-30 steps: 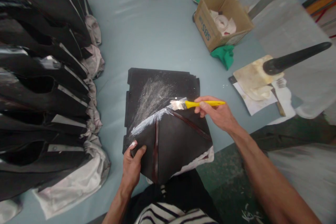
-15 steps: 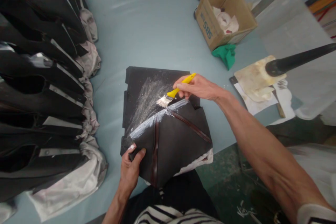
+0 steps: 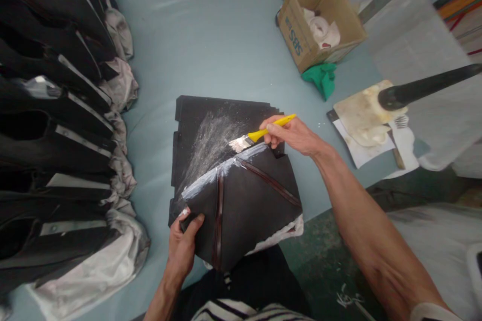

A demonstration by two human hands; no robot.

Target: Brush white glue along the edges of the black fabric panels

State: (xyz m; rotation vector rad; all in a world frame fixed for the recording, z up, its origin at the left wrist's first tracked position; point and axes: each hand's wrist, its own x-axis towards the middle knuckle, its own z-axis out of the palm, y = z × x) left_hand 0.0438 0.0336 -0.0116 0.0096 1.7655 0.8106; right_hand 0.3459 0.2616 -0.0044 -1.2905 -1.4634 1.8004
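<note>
My right hand [image 3: 288,135] is closed around a yellow-handled paintbrush [image 3: 259,134]. Its whitish bristles are at the dark panel, just above a white-smeared strip [image 3: 209,179]. The black bag piece [image 3: 256,200] has two reddish-brown trim lines and lies partly over the table edge, towards my lap. Behind the strip, a flat dark panel [image 3: 214,135] carries thin, streaky white marks. My left hand [image 3: 184,241] grips the piece's lower left corner, thumb on top, with white residue on a fingertip. Pale lining cloth [image 3: 280,235] shows under the near right edge.
Several black bag pieces with pale cloth [image 3: 128,235] stand in a row at left. A cardboard box [image 3: 301,35] with a green cloth [image 3: 322,79] is at the upper right. A stained pale container [image 3: 361,105], a black rod [image 3: 425,85] and a fork [image 3: 401,123] lie right.
My right hand has moved right and slightly down with the paintbrush, which now lies flatter. My left hand keeps its grip. The whole view has shifted a little.
</note>
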